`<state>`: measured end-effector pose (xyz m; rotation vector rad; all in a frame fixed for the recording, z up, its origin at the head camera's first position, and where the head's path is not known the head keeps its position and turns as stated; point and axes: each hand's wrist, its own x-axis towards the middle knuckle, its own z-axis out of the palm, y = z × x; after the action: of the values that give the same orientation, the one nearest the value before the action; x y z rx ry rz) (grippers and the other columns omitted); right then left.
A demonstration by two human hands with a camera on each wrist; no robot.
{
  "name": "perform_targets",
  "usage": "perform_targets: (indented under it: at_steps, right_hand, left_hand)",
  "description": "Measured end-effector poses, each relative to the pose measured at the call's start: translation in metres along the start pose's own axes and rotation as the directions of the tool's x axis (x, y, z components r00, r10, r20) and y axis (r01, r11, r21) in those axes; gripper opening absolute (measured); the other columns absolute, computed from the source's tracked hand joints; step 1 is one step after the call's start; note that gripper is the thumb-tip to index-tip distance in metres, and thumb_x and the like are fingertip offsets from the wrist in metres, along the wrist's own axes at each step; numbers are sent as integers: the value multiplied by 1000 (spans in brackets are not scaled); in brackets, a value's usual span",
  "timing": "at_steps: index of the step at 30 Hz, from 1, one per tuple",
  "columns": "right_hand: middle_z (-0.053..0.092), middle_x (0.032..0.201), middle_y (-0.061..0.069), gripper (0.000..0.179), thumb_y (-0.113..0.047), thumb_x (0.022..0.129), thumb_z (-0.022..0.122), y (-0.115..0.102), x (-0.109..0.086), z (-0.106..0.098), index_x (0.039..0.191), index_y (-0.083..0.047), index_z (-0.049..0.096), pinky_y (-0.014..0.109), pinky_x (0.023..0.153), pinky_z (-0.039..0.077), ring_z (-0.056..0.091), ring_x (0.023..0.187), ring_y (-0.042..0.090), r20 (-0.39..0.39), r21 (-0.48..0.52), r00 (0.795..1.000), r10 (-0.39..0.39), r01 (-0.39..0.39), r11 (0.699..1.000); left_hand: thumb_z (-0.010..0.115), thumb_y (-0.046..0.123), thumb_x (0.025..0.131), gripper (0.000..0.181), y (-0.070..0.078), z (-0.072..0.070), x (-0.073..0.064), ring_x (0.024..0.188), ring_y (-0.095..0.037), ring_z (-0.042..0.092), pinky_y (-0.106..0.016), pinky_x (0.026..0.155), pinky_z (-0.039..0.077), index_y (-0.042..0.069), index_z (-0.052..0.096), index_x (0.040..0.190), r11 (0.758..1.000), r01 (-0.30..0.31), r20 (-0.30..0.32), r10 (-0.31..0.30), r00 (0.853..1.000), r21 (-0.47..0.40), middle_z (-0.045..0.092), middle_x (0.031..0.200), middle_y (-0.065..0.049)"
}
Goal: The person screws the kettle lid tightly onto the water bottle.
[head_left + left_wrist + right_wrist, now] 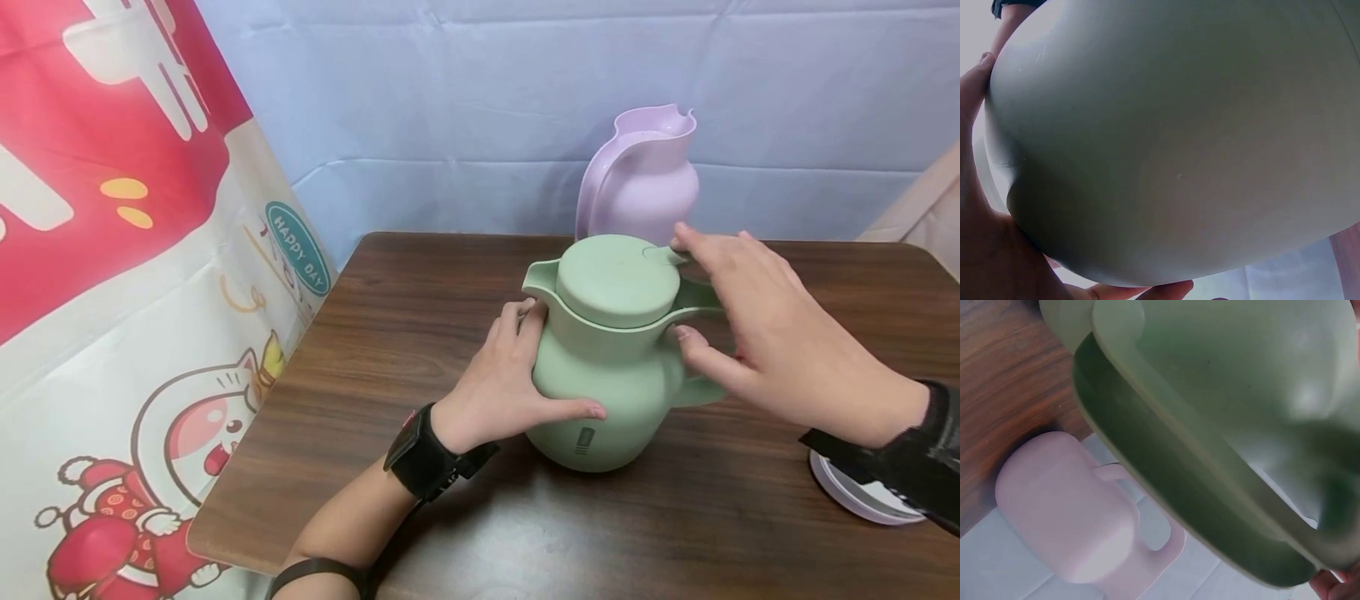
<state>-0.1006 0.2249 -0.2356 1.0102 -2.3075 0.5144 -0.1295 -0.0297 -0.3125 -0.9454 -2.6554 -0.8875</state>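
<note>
A light green thermos jug (600, 400) stands upright on the table, its spout toward the left. My left hand (510, 383) is wrapped round its belly, thumb across the front and fingers behind. The round green lid (618, 279) sits in the jug's mouth. At the lid's tab is a fingertip of my right hand (787, 333), with the thumb lower, by the neck and the top of the handle (1191, 481). The jug's body (1172, 144) fills most of the left wrist view. Most right fingertips are hidden in the right wrist view.
A lilac jug (648, 187) with an open top stands at the table's back edge, against a pale blue cloth (480, 100). On the right, partly under my wrist, lies a lilac-rimmed disc (847, 496). A printed cloth (90, 367) hangs along the left of the wooden table (420, 333).
</note>
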Motion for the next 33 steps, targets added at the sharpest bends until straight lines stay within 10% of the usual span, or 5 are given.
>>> perform_targets:
  at_steps: [9, 20, 33]
  right_hand:
    - [51, 119, 23, 54, -23, 89, 34, -5, -1, -8, 131, 5, 52, 15, 98, 25, 44, 109, 34, -72, 47, 996, -54, 57, 997]
    - [58, 112, 14, 48, -20, 87, 35, -2, -11, -9, 123, -6, 64, 10, 72, 30, 45, 95, 18, -110, 16, 992, -58, 60, 998]
    - [65, 105, 12, 39, -20, 93, 39, 4, -12, 2, 111, -7, 72, 11, 73, 31, 51, 90, 22, -238, 34, 962, -134, 146, 989]
  left_hand:
    - [74, 71, 61, 113, 0, -1, -1, 108, -15, 39, -30, 86, 44, 20, 24, 148, 1000, 0, 2, 0, 1000, 0, 31, 128, -2]
    - [73, 71, 61, 111, 0, -2, -2, 108, -14, 39, -30, 85, 44, 20, 24, 147, 1000, 3, 3, -3, 1000, -8, 32, 127, -1]
    - [74, 70, 61, 112, 0, -2, -2, 108, -15, 39, -29, 84, 44, 21, 24, 148, 1000, 8, 3, -8, 1000, -10, 32, 126, -1]
